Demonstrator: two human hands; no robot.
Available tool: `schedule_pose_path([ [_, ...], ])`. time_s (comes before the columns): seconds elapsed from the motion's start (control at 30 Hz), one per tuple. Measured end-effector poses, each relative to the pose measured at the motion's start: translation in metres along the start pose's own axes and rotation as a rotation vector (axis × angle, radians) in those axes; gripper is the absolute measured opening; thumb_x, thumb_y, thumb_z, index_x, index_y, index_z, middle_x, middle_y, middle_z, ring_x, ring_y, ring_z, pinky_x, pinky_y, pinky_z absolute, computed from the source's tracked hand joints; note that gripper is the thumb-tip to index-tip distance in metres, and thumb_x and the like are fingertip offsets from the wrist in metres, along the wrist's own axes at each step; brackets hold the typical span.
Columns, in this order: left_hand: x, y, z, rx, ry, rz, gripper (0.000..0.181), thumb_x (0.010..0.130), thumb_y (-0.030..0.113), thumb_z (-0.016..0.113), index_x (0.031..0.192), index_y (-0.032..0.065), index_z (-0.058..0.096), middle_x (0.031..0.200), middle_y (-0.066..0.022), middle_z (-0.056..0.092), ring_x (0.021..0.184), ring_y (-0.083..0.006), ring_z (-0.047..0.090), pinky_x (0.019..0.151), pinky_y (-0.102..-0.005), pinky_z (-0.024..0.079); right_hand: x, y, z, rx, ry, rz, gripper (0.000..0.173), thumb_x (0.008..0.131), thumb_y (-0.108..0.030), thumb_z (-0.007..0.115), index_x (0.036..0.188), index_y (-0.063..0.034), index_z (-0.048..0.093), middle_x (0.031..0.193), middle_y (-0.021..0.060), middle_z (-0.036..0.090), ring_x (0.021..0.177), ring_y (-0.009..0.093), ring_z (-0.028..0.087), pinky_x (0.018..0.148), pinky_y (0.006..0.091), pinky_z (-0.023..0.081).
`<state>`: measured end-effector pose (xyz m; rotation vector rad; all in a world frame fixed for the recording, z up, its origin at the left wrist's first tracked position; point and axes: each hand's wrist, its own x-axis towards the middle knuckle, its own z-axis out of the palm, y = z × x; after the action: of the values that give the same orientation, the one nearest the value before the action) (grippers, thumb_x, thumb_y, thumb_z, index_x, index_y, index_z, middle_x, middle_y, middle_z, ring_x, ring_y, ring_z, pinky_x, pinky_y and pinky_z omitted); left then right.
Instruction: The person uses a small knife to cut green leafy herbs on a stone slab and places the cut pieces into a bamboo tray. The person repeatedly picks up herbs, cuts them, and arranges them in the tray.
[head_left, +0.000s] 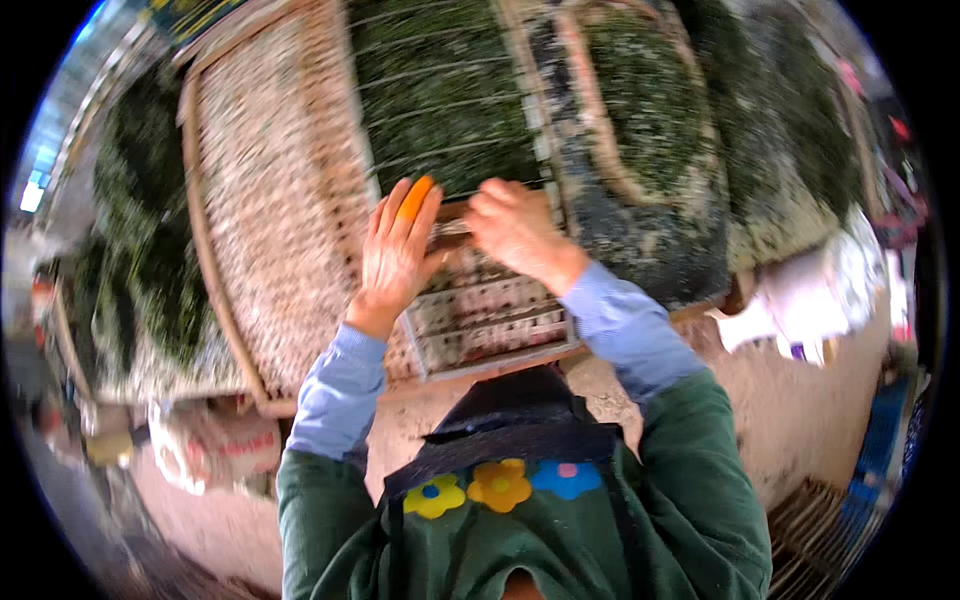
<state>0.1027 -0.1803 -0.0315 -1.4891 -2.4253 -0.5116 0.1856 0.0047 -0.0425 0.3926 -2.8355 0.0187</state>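
My left hand (401, 247) lies palm down with fingers stretched out and thumb apart, an orange cover (415, 199) on one finger. Its fingertips are at the near left corner of a long dark green bed (442, 97), crossed by several thin pale lines. My right hand (521, 229) bends its fingers over the near right corner. Blur hides whether it pinches anything. A brown bar (452, 211) runs along the bed's near end, between my hands. Below them is a pale panel with rows of square holes (487, 315).
At left lies a wood-framed pale, rough surface (262, 187), with heaped dark green leafy material (154, 262) beyond it. More green material fills an oval rimmed container (649, 105) at right. White bags (214, 446) (810, 292) stand low on both sides. Dark slats (810, 525) lie bottom right.
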Motion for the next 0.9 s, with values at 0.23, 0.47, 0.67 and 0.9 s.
schedule_pose_path([
  [0.23,-0.006,-0.015,0.065,0.163,-0.026,0.080,0.098,0.057,0.017,0.083,0.132,0.0003,0.023,0.139,-0.0191,0.035,0.130,-0.0387,0.033,0.104,-0.0510,0.029,-0.003,0.037,0.036,0.205,0.076,-0.013,0.063,0.072,-0.045,0.067,0.118,-0.0042,0.053,0.131,0.0135,0.041,0.129,0.030,0.033,0.107,0.0441,0.031],
  [0.47,0.006,0.005,0.053,0.062,-0.057,0.041,0.101,0.056,0.014,0.083,0.136,0.0046,0.022,0.143,-0.0196,0.029,0.133,-0.0372,0.027,0.107,-0.0532,0.022,-0.019,0.053,0.032,0.620,0.387,0.057,0.060,0.083,-0.048,0.061,0.126,-0.0085,0.047,0.136,0.0163,0.034,0.126,0.036,0.034,0.104,0.0455,0.036],
  [0.67,0.057,0.099,0.101,0.046,0.139,0.207,0.097,0.067,0.045,0.075,0.140,0.0056,0.024,0.142,-0.0217,0.032,0.134,-0.0396,0.027,0.108,-0.0566,0.017,-0.107,0.171,-0.053,0.587,0.780,0.574,0.053,0.083,-0.021,0.064,0.128,-0.0040,0.043,0.134,0.0180,0.035,0.127,0.034,0.035,0.108,0.0441,0.031],
  [0.9,0.113,0.176,0.135,-0.022,-0.018,-0.034,0.078,0.085,0.036,0.059,0.141,0.0011,0.019,0.143,-0.0248,0.025,0.134,-0.0424,0.022,0.108,-0.0547,0.017,-0.251,0.401,-0.031,0.231,0.152,1.121,0.086,0.068,-0.027,0.079,0.139,-0.0208,0.032,0.143,0.0202,0.023,0.125,0.040,0.031,0.100,0.0486,0.036],
])
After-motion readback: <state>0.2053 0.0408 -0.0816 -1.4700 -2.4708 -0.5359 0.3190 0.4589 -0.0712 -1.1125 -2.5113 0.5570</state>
